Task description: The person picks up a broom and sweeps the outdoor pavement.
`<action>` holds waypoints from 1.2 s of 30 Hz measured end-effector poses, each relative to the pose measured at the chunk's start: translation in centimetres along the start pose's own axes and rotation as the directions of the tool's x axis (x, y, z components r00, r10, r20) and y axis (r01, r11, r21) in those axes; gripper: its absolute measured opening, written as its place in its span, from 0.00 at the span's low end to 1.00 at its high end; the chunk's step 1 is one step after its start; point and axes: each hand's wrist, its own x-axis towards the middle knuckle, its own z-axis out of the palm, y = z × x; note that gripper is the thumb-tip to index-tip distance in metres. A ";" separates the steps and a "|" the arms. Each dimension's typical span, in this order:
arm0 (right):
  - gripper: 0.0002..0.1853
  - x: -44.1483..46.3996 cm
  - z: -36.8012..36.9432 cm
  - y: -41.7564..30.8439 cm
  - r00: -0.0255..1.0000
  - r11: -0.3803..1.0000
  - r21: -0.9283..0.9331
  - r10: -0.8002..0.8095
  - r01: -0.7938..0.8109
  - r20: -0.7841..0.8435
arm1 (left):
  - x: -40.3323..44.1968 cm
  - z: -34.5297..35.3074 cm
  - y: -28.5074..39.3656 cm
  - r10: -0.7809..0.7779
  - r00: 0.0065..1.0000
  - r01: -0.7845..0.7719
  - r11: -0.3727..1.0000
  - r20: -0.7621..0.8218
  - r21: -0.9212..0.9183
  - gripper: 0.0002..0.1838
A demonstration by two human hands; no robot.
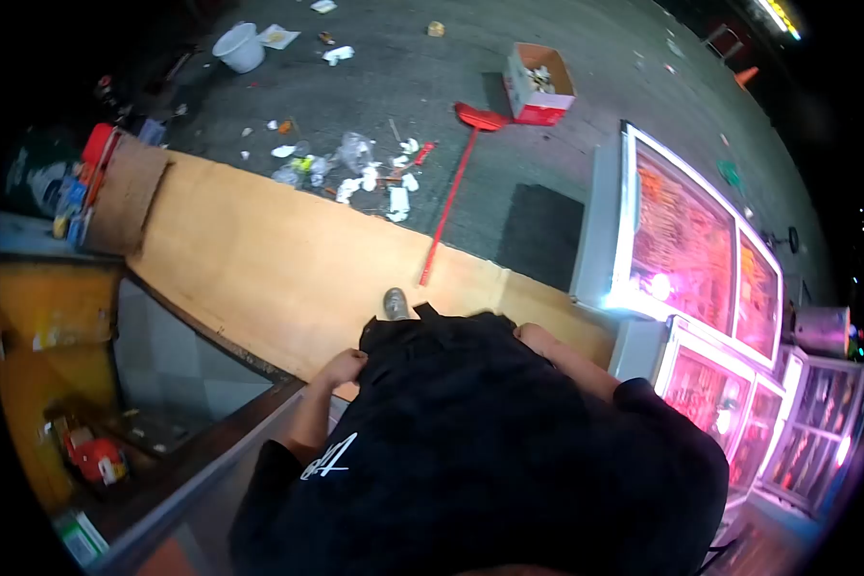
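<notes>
My left hand point(346, 367) is closed on the edge of the black garment point(451, 413) I wear, at its left side. On the other side, my right hand point(536, 338) is curled at the garment's edge, its fingers partly hidden by the cloth. Between the hands a dark strap-like piece of fabric sticks up, and one shoe point(395, 304) shows beyond it. A red long-handled sweeping tool point(451, 197) lies ahead, its handle end over the tan floor sheet point(250, 230). Whether its wide head is a broom or a dustpan, I cannot tell.
Scattered litter point(365, 173) lies on the dark pavement beyond the sheet. Farther out are a box of rubbish point(528, 101) and a white bucket point(240, 48). Lit glass display cases point(686, 230) line the right. A dark counter edge point(202, 432) runs along the left.
</notes>
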 end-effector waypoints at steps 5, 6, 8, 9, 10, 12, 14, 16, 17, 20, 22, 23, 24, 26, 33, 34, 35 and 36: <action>0.15 -3.4 -5.2 -1.4 0.988 0.964 0.222 -0.154 0.146 0.021 | 4.8 -5.7 4.9 0.034 0.940 -0.156 0.928 0.341 0.339 0.14; 0.15 -3.9 -6.5 -2.1 0.988 0.963 0.227 -0.152 0.143 0.021 | 5.7 -6.0 5.0 0.145 0.910 -0.292 0.888 0.388 0.354 0.14; 0.14 -4.2 -9.2 -2.8 0.997 0.981 0.177 -0.073 0.073 -0.007 | 9.1 -5.8 4.3 0.077 0.886 -0.286 0.867 0.457 0.409 0.15; 0.14 -3.0 -10.0 -1.7 0.998 0.981 0.180 -0.068 0.068 -0.007 | 10.4 -5.6 3.8 0.071 0.907 -0.243 0.893 0.415 0.378 0.16; 0.14 -1.7 -10.5 -0.3 0.990 0.971 0.195 -0.136 0.140 -0.033 | 11.3 -5.2 3.2 0.068 0.923 -0.208 0.917 0.378 0.342 0.16; 0.16 0.4 -12.8 3.2 0.981 0.961 0.210 -0.191 0.182 0.026 | 16.5 -4.4 -1.4 0.339 0.745 -0.630 0.639 0.574 0.441 0.14; 0.18 1.7 -16.8 5.7 0.968 0.967 0.173 -0.211 0.187 0.134 | 16.3 -2.5 1.7 0.347 0.823 -0.523 0.773 0.450 0.359 0.13; 0.21 3.0 -20.7 8.4 0.957 0.964 0.168 -0.235 0.206 0.171 | 16.8 -1.3 5.8 0.351 0.842 -0.381 0.924 0.409 -0.008 0.12; 0.21 3.4 -22.6 9.5 0.965 0.964 0.183 -0.219 0.192 0.146 | 17.6 -1.5 9.9 0.434 0.752 -0.605 0.755 0.496 0.255 0.13; 0.19 2.8 -27.1 12.6 0.954 0.975 0.112 -0.211 0.190 0.214 | 20.0 -1.6 18.3 0.229 0.912 -0.292 0.945 0.340 0.145 0.14; 0.17 5.1 -26.7 17.0 0.935 0.966 0.256 -0.116 0.028 0.335 | 23.1 -3.3 22.6 -0.038 0.943 0.047 0.999 0.332 -0.020 0.15; 0.19 5.0 -26.8 17.9 0.941 0.956 0.294 -0.090 -0.011 0.326 | 25.2 -4.4 23.9 -0.021 0.927 -0.004 0.998 0.375 0.065 0.09; 0.21 4.7 -27.4 18.3 0.947 0.942 0.332 -0.063 -0.048 0.316 | 26.3 -5.0 25.7 0.011 0.929 -0.016 1.000 0.371 0.012 0.10; 0.21 3.9 -29.2 19.0 0.956 0.924 0.369 -0.190 0.098 0.223 | 29.5 -6.7 29.6 0.010 0.931 0.029 0.994 0.365 -0.101 0.11; 0.21 10.3 -31.9 23.0 0.964 0.864 0.459 -0.260 0.206 0.058 | 48.2 -10.0 28.5 0.003 0.998 -0.023 0.940 -0.061 -0.340 0.08; 0.20 10.7 -33.8 22.3 0.979 0.847 0.519 -0.187 0.116 0.086 | 51.8 -10.6 26.8 -0.043 0.996 0.010 0.919 -0.074 -0.395 0.07; 0.20 12.4 -34.6 23.0 0.982 0.848 0.522 -0.163 0.092 0.093 | 55.6 -11.0 24.8 -0.093 0.992 0.047 0.892 -0.080 -0.449 0.06; 0.19 14.4 -34.9 23.9 0.986 0.878 0.473 -0.131 0.068 0.102 | 60.2 -12.0 22.4 -0.159 0.985 0.174 0.856 0.073 -0.487 0.09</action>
